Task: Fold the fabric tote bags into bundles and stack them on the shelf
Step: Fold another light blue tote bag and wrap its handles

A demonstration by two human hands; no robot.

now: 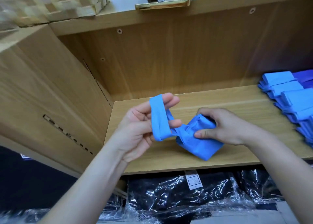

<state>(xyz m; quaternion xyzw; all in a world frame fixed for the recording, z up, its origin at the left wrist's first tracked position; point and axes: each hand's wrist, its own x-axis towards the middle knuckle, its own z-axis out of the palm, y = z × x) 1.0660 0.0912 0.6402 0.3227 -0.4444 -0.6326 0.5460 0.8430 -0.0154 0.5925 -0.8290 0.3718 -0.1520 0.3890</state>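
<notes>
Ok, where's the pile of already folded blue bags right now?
In the head view, the pile of folded blue bags lies at the far right of the wooden shelf, beyond the right hand gripping the current bundle.

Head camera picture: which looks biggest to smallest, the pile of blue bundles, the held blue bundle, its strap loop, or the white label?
1. pile of blue bundles, though cut off at the edge
2. held blue bundle
3. strap loop
4. white label

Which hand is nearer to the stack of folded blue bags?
Right. The right hand grips the bundle left of the stack; the left hand holds the strap farther left.
</notes>
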